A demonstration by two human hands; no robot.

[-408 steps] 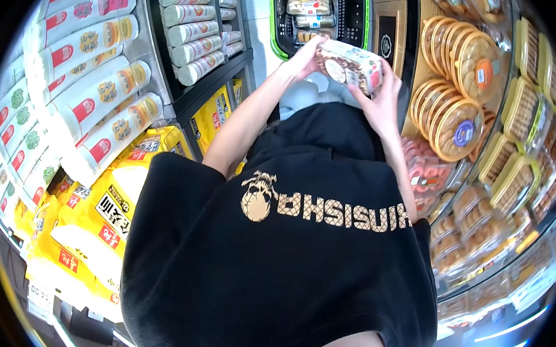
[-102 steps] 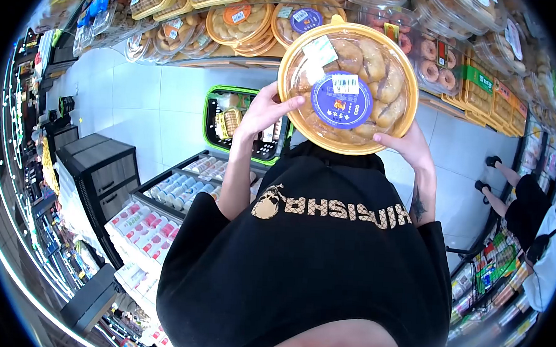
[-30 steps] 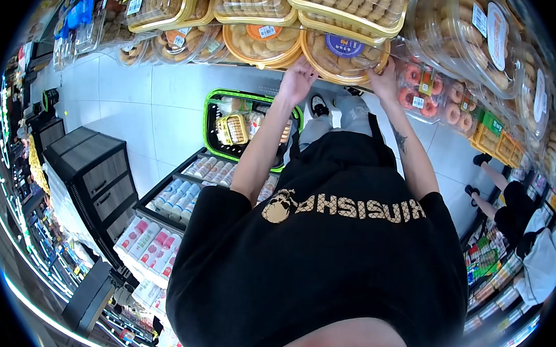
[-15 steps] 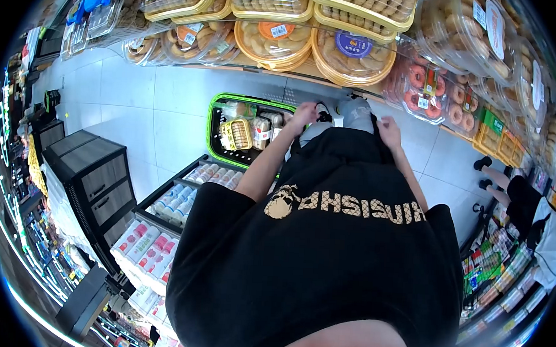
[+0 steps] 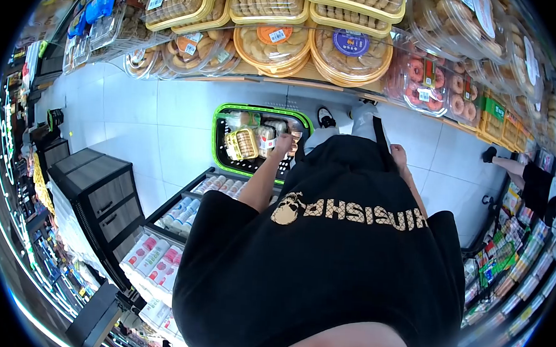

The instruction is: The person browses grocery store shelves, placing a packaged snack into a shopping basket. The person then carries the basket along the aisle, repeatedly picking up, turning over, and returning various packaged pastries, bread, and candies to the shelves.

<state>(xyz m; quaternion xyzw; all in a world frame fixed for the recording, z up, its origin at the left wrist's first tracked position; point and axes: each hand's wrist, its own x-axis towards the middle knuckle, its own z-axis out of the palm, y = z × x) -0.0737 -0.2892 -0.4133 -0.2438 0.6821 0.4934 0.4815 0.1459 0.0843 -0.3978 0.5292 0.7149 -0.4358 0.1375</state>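
Observation:
My left hand (image 5: 284,143) hangs over the right side of a black shopping basket (image 5: 218,146) with a green rim. Its fingers are curled in, and nothing shows in them. Inside the basket lie a yellow tray of cookies (image 5: 242,144), a clear pack with a white and red label (image 5: 266,139) and other packs, partly hidden by the hand. My right hand (image 5: 399,155) hangs beside my right thigh, fingers loosely curled, with nothing visible in it.
Ahead is a shelf edge (image 5: 251,80) with round tubs of cookies (image 5: 273,47), stacked cookie trays (image 5: 268,3) and pink ring doughnuts (image 5: 426,81). To the left stand a dark cabinet (image 5: 104,192) and wrapped paper rolls (image 5: 154,258). Another person's leg (image 5: 508,165) is at the right.
My left hand has swung down and back, now over the basket's right side. My right hand has dropped back along my thigh. My feet have shifted, and the person at right has moved.

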